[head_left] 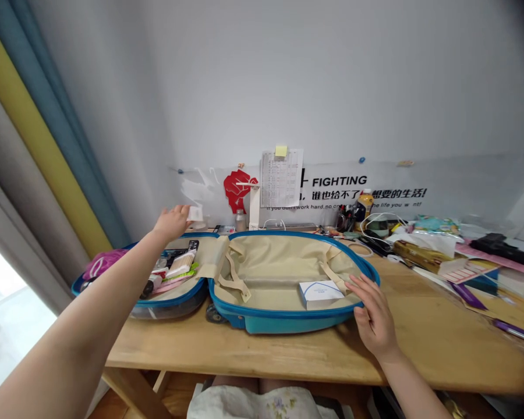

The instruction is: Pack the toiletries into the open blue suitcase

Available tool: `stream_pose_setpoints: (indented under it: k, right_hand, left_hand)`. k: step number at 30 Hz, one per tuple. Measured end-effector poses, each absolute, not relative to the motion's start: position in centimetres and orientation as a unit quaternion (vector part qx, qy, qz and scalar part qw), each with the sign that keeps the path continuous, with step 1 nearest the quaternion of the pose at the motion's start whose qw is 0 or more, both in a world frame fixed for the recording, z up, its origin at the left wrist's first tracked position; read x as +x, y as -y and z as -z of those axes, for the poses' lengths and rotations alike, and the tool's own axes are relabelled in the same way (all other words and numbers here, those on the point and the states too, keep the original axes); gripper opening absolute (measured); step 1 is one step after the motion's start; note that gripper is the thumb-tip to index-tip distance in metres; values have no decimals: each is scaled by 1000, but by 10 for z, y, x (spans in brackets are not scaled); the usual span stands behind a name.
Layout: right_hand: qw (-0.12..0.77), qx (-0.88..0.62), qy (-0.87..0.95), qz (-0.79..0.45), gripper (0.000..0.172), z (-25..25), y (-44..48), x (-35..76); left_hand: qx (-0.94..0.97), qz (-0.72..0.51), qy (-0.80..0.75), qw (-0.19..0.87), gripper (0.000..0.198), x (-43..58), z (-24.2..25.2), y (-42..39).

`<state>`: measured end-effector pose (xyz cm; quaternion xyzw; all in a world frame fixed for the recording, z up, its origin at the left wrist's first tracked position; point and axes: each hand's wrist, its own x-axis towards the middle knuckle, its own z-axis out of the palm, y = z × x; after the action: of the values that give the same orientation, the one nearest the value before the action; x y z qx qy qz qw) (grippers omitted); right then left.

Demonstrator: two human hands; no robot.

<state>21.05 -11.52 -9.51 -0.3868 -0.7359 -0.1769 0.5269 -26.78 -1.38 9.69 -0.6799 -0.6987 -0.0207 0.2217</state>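
A blue suitcase (288,322) lies open on the wooden table (253,355). My left hand (172,223) is above the back of its left half, fingers closed on a small white box (195,213). At the right rim of the case is my right hand (372,314), its fingers apart and holding nothing. Inside the beige right half, near the front rim, sits a white and blue box (320,294). The left half holds a pack of cotton swabs (182,263), a purple bag (102,263) and several small items.
Against the wall stand a white lamp (254,206), a small jar (240,220) and an orange bottle (364,206). Cables, packets and papers crowd the table's right side, with a purple pen (517,330) near its edge. Curtains (48,128) hang at the left.
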Motion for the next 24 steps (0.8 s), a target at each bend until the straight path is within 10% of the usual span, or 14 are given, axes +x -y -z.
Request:
stream_pose_setpoints:
  k: [8, 24]
  right_hand:
    - [532, -374, 737, 185, 39, 96, 113, 210]
    - [531, -372, 739, 183, 38, 93, 116, 208]
  left_hand:
    - [-836, 122, 497, 195, 57, -133, -130, 53]
    - [-915, 8, 392, 101, 62, -58, -39, 79]
